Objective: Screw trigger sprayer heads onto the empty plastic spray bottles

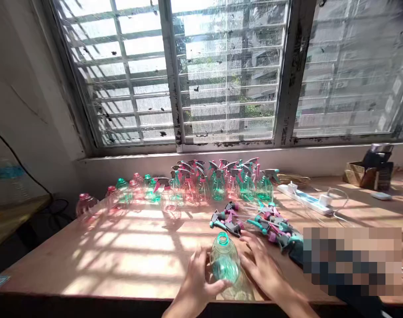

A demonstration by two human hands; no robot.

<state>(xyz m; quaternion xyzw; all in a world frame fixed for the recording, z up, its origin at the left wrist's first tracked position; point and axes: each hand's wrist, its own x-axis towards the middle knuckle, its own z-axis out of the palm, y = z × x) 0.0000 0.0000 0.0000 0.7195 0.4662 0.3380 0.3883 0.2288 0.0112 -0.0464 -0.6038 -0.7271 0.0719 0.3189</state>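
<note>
A clear green bottle (225,261) with an open neck stands upright near the table's front edge. My left hand (199,280) curves round its left side, with the thumb across the lower front. On the bottle's right is my right hand (261,265), its fingers apart and stretched forward; whether it touches the bottle I cannot tell. Just beyond the fingertips lies a loose grey and pink trigger spray head (233,227). Several more spray heads (276,225) in teal, pink and grey are heaped to the right.
Bottles with spray heads (218,185) stand grouped by the window wall. Headless pink bottles (86,205) and green ones line the left back. A white power strip (304,198) with plugs lies at right, near a box (357,174). A pixelated patch hides the right front.
</note>
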